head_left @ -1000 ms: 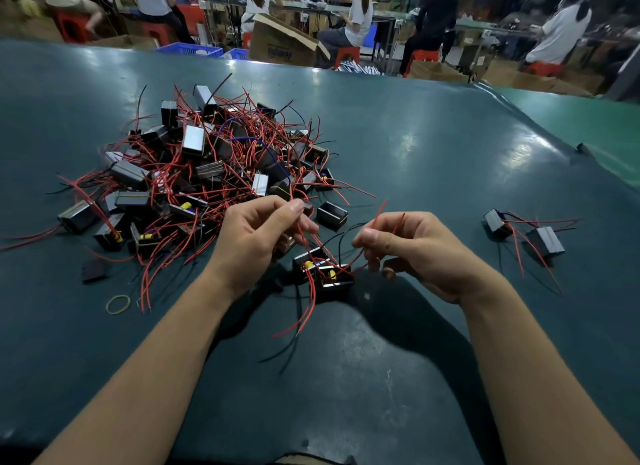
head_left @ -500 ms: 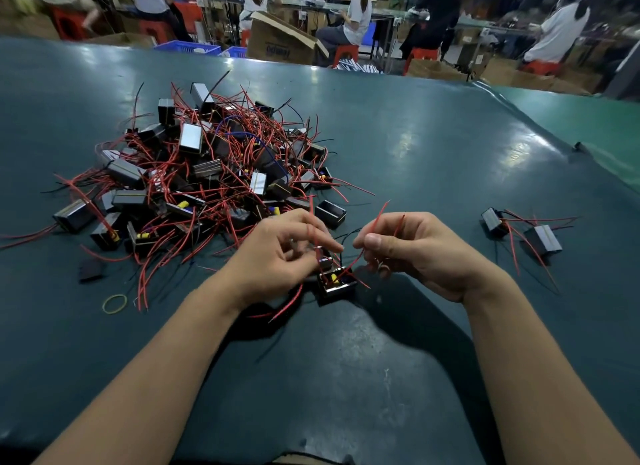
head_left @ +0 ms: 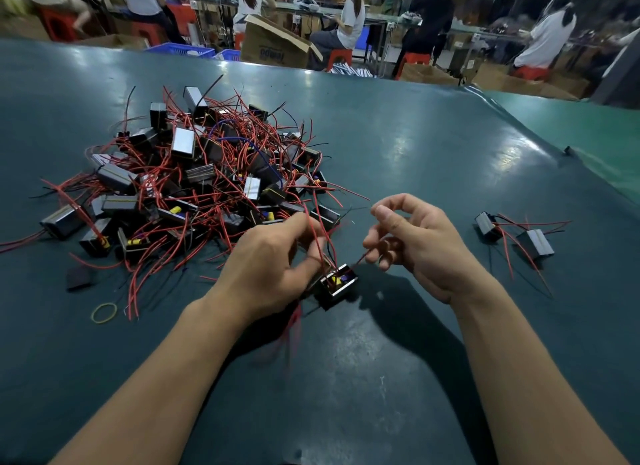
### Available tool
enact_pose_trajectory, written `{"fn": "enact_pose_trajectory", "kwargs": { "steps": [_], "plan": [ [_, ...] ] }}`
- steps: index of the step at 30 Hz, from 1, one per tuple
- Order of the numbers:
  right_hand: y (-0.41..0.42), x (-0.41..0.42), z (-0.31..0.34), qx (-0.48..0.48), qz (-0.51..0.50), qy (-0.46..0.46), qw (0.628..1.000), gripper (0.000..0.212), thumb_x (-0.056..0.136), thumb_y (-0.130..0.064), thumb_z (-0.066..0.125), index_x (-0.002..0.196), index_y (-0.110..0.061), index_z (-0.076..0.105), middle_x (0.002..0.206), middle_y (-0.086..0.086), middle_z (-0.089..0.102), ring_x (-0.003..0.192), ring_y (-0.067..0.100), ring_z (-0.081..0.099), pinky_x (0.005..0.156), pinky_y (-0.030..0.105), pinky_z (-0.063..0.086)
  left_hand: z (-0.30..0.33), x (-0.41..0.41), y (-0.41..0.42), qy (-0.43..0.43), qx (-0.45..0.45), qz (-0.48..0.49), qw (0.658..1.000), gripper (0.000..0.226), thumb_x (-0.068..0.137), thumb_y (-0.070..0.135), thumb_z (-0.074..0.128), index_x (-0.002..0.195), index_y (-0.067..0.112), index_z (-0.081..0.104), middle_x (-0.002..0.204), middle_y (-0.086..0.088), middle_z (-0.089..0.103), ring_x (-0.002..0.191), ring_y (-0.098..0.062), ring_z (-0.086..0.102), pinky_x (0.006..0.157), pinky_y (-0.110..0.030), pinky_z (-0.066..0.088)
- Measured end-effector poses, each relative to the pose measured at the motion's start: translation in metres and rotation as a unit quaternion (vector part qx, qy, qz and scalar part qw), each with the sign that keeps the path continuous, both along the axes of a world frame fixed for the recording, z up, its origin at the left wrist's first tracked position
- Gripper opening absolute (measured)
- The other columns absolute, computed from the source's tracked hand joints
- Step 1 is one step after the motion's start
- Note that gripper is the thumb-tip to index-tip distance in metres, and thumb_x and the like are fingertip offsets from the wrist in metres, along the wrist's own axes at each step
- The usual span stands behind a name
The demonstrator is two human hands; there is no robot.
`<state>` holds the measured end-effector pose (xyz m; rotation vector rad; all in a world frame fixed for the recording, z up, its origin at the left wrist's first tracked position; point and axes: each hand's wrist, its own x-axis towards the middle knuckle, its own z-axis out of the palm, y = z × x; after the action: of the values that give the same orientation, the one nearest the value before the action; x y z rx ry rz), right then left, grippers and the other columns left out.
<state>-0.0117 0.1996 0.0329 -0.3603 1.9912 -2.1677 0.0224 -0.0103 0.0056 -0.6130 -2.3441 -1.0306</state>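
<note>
My left hand [head_left: 273,267] grips a small black box-shaped part [head_left: 337,286] with yellow and blue pieces inside, holding it just above the dark green table [head_left: 398,159]. Red wires [head_left: 320,237] rise from the part past my left fingers. My right hand [head_left: 420,246] hovers to the right of the part with curled fingers, and a thin red wire runs from the part into those fingers. To the left lies a big pile of the same black parts with tangled red wires [head_left: 194,184].
Two more black parts with red wires [head_left: 512,236] lie on the table at the right. A yellow rubber band [head_left: 104,312] and a flat black piece [head_left: 79,277] lie at the left front. Seated people, cardboard boxes and red stools stand beyond the table's far edge.
My left hand has closed on the black part and lifted it slightly toward me. My right hand has loosened, its thumb and forefinger now raised apart from the wires.
</note>
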Motion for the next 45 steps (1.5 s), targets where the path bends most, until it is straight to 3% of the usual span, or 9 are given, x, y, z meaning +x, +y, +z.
{"fn": "enact_pose_trajectory", "kwargs": {
  "steps": [3, 5, 11, 17, 24, 29, 34, 40, 45],
  "plan": [
    [-0.002, 0.002, 0.0, -0.011, 0.02, 0.01, 1.0, 0.015, 0.092, -0.024, 0.055, 0.092, -0.008, 0.056, 0.068, 0.012, 0.066, 0.052, 0.023, 0.061, 0.045, 0.025, 0.048, 0.0, -0.001, 0.003, -0.046, 0.13, 0.004, 0.99, 0.009, 0.086, 0.022, 0.06, 0.088, 0.014, 0.064, 0.069, -0.001, 0.067, 0.058, -0.025, 0.062, 0.057, -0.039, 0.053],
    [-0.006, 0.004, 0.0, -0.018, 0.041, 0.019, 0.999, 0.022, 0.09, -0.028, 0.054, 0.092, -0.008, 0.061, 0.071, 0.012, 0.066, 0.055, 0.023, 0.061, 0.047, 0.025, 0.049, 0.0, -0.001, 0.007, -0.065, 0.192, -0.009, 0.979, 0.004, 0.085, 0.02, 0.061, 0.087, 0.019, 0.064, 0.076, -0.004, 0.07, 0.064, -0.025, 0.065, 0.061, -0.046, 0.055],
    [-0.017, 0.009, -0.004, 0.01, 0.037, 0.047, 0.998, 0.019, 0.097, -0.007, 0.05, 0.092, -0.002, 0.068, 0.07, 0.0, 0.068, 0.061, 0.016, 0.063, 0.05, 0.023, 0.049, -0.001, -0.001, 0.016, -0.155, 0.295, -0.102, 0.937, 0.014, 0.089, -0.005, 0.063, 0.095, 0.007, 0.06, 0.083, -0.009, 0.075, 0.081, -0.03, 0.071, 0.07, -0.031, 0.058],
    [-0.018, 0.01, -0.001, 0.004, 0.009, 0.072, 0.997, 0.018, 0.087, 0.001, 0.063, 0.099, -0.01, 0.069, 0.072, -0.002, 0.067, 0.061, 0.017, 0.066, 0.047, 0.023, 0.05, 0.001, 0.001, 0.02, -0.171, 0.312, -0.102, 0.929, 0.013, 0.089, -0.004, 0.062, 0.099, 0.001, 0.067, 0.076, -0.006, 0.075, 0.073, -0.021, 0.073, 0.07, -0.023, 0.056],
    [-0.024, 0.007, -0.006, 0.012, -0.045, 0.116, 0.992, 0.022, 0.078, -0.002, 0.075, 0.072, -0.023, 0.07, 0.068, 0.003, 0.069, 0.058, 0.012, 0.059, 0.042, 0.019, 0.04, 0.005, 0.004, 0.027, -0.159, 0.347, -0.039, 0.923, 0.009, 0.08, 0.01, 0.074, 0.084, 0.001, 0.073, 0.075, -0.019, 0.072, 0.069, -0.04, 0.069, 0.066, -0.045, 0.056],
    [-0.027, 0.01, -0.006, -0.042, -0.025, 0.116, 0.992, 0.009, 0.075, -0.016, 0.074, 0.081, -0.011, 0.069, 0.07, 0.005, 0.071, 0.062, 0.017, 0.068, 0.054, 0.024, 0.054, 0.002, 0.005, 0.028, -0.157, 0.32, -0.034, 0.934, 0.012, 0.08, 0.015, 0.075, 0.08, 0.004, 0.071, 0.066, -0.007, 0.07, 0.055, -0.015, 0.062, 0.053, -0.023, 0.05],
    [-0.031, 0.011, -0.008, -0.013, -0.088, 0.123, 0.988, 0.01, 0.081, -0.007, 0.074, 0.079, -0.005, 0.065, 0.069, 0.006, 0.071, 0.062, 0.017, 0.069, 0.054, 0.025, 0.054, -0.001, 0.005, 0.032, -0.198, 0.31, -0.064, 0.928, 0.028, 0.072, 0.022, 0.077, 0.091, 0.003, 0.069, 0.074, -0.008, 0.073, 0.064, -0.011, 0.066, 0.061, -0.019, 0.051],
    [-0.019, 0.011, 0.001, 0.001, -0.038, 0.105, 0.994, 0.014, 0.074, -0.019, 0.073, 0.08, -0.007, 0.067, 0.071, 0.008, 0.072, 0.067, 0.02, 0.07, 0.056, 0.027, 0.056, 0.0, 0.004, 0.032, -0.195, 0.353, -0.041, 0.914, 0.017, 0.075, 0.026, 0.074, 0.079, 0.01, 0.072, 0.064, -0.005, 0.071, 0.05, -0.008, 0.058, 0.048, -0.017, 0.045],
    [-0.011, 0.01, 0.004, 0.063, -0.013, 0.108, 0.992, 0.014, 0.08, -0.022, 0.069, 0.081, -0.008, 0.067, 0.073, 0.006, 0.072, 0.07, 0.014, 0.068, 0.052, 0.024, 0.053, -0.001, 0.004, 0.029, -0.186, 0.335, -0.026, 0.923, 0.007, 0.083, 0.012, 0.074, 0.077, 0.013, 0.07, 0.06, 0.001, 0.069, 0.047, -0.003, 0.057, 0.047, -0.014, 0.043]
  ]
}}
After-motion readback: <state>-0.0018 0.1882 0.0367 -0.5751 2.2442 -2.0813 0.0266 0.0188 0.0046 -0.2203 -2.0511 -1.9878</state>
